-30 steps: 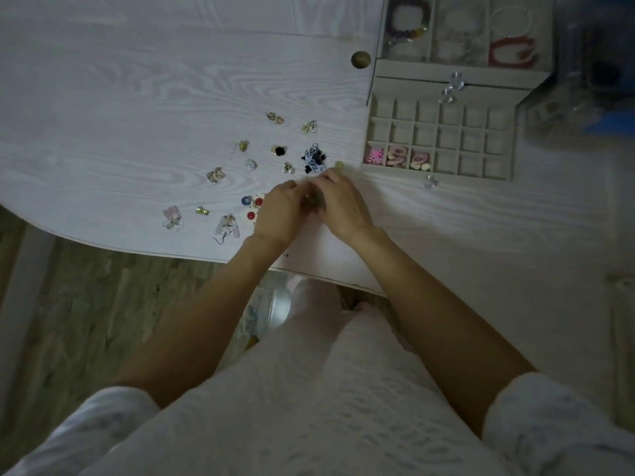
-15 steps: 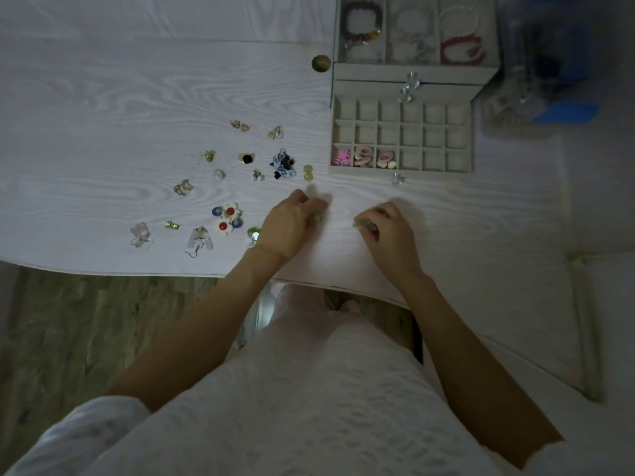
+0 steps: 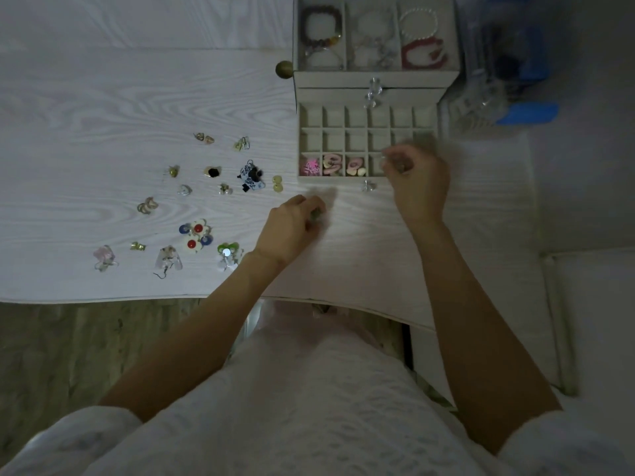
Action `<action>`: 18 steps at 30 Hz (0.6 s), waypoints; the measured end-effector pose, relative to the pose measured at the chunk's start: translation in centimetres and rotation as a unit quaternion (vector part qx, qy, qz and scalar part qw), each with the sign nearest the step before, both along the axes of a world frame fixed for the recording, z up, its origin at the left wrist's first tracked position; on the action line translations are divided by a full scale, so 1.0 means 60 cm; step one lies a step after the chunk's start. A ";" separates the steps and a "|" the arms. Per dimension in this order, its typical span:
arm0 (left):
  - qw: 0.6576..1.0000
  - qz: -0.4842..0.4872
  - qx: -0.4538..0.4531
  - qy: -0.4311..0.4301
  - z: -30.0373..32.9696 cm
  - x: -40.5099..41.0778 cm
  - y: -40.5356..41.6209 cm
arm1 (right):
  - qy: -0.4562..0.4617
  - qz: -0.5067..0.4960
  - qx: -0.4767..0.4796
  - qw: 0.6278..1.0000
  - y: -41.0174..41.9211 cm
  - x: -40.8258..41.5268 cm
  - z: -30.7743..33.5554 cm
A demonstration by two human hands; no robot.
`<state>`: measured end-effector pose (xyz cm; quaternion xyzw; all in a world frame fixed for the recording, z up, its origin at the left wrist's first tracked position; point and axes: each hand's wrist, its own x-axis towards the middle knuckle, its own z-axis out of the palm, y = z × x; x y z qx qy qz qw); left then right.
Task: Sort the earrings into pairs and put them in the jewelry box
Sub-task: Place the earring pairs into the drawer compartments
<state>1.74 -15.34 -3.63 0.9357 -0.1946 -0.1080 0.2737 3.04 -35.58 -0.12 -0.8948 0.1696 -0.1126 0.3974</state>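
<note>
Loose earrings: a scatter of small mixed studs and drops [image 3: 196,214] lies on the white wood-grain table [image 3: 103,97], left of both hands and well apart from the box. Several look alike in this dim light, so a mismatched pair is a real risk.
Left hand: the left hand [image 3: 292,228] rests on the table with fingers curled round a small greenish piece [image 3: 314,214], probably the mate. Judged risk: it gets set down and lost among the rest.
Jewelry box: the beige velvet jewelry box with a grid of small square cells [image 3: 367,182] stands open; three cells in its near row hold pink pairs [image 3: 331,164].
Right hand: the right hand [image 3: 417,180] hovers over the near row, just right of the filled cells, fingertips [image 3: 395,163] pinched together on something tiny and blurred; I cannot tell what. A release off-centre could drop it on a divider or into the wrong cell.
Crystal knob: the clear drawer knob [image 3: 369,186] sits just below, near the wrist's path.
</note>
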 end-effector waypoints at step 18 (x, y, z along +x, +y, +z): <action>0.997 -0.020 -0.071 -0.012 0.029 0.115 -0.155 | 0.072 0.031 -0.116 0.990 -0.020 0.005 -0.047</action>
